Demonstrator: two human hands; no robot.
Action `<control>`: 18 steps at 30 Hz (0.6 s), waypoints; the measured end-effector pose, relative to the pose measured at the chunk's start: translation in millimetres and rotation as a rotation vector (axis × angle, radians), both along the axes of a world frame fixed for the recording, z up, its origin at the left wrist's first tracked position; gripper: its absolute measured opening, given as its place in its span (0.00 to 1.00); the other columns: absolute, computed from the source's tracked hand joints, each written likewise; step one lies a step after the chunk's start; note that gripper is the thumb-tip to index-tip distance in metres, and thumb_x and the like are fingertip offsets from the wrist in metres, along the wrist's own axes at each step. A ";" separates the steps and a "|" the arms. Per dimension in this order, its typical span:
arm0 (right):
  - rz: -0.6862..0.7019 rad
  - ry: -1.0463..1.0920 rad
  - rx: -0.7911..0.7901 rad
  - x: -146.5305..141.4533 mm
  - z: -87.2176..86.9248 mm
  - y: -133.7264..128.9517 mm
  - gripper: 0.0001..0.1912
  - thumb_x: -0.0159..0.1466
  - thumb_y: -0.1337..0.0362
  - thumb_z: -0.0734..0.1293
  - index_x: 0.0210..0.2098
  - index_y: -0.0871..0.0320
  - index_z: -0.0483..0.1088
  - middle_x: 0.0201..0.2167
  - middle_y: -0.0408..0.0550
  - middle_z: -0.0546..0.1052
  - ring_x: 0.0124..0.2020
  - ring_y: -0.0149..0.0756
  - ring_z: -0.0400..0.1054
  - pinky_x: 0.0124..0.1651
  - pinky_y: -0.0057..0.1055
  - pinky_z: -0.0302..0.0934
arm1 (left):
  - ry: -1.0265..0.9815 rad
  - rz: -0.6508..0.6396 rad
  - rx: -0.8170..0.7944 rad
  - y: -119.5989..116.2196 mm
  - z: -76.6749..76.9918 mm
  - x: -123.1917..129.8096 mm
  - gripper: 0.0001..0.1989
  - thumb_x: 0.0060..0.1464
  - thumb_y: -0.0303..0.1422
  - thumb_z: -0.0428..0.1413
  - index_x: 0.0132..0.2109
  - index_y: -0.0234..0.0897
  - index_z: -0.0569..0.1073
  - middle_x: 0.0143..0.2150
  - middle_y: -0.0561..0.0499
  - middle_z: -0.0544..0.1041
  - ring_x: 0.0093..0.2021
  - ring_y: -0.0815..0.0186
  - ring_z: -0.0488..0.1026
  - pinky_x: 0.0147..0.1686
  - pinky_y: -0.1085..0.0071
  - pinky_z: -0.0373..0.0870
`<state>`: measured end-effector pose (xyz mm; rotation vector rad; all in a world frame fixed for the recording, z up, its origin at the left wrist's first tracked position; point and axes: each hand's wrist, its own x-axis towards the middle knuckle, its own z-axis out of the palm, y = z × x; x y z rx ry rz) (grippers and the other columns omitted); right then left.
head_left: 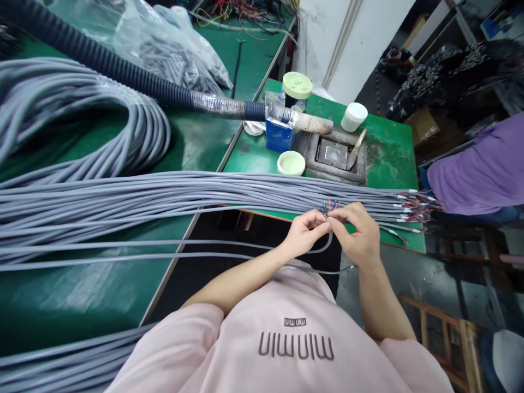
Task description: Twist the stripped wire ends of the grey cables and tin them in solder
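My left hand [305, 232] and my right hand [356, 232] meet in front of my chest, fingertips pinched at the end of a grey cable [328, 240]. Thin coloured wires [328, 207] fan out above the fingertips, green, red, blue and more. Below the pinch the cable bends down and runs off left. Just behind my hands lies a thick bundle of grey cables [245, 191], stretched from left to right. Its far ends [413, 204] show stripped, reddish wires. Which wires each finger grips is too small to make out.
A solder pot [335, 154] with a wooden-looking scraper [357, 148] sits behind the bundle. Around it stand a suction hose [155, 84], a blue box [279, 135], a lidded jar [297, 86], a white tub [354, 117] and a shallow lid [291, 163]. A person in a purple sleeve [478, 164] is at right.
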<state>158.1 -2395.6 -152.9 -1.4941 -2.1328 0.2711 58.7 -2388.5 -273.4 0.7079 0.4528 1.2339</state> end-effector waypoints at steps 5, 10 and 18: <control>-0.022 -0.099 -0.015 -0.5 1.5 3.3 0.03 0.62 0.68 0.67 0.34 0.55 0.73 0.28 0.44 0.72 0.34 0.37 0.66 0.40 0.38 0.60 | 0.121 0.086 0.133 -1.4 -2.3 0.7 0.14 0.54 0.40 0.61 0.31 0.33 0.71 0.28 0.53 0.68 0.29 0.72 0.63 0.32 0.74 0.62; -0.007 -0.114 -0.054 -0.1 2.1 6.9 0.02 0.61 0.67 0.67 0.32 0.55 0.72 0.27 0.43 0.71 0.33 0.36 0.66 0.39 0.37 0.59 | 0.176 0.106 0.178 0.9 2.1 -3.8 0.13 0.55 0.39 0.60 0.30 0.33 0.71 0.28 0.54 0.67 0.28 0.73 0.63 0.29 0.75 0.61; 0.009 0.002 -0.181 1.5 -1.2 15.6 0.06 0.65 0.68 0.62 0.31 0.55 0.67 0.29 0.42 0.69 0.33 0.33 0.64 0.39 0.33 0.58 | 0.171 0.081 0.117 2.7 -3.0 -3.1 0.13 0.54 0.39 0.61 0.30 0.33 0.72 0.28 0.53 0.69 0.28 0.73 0.65 0.30 0.74 0.63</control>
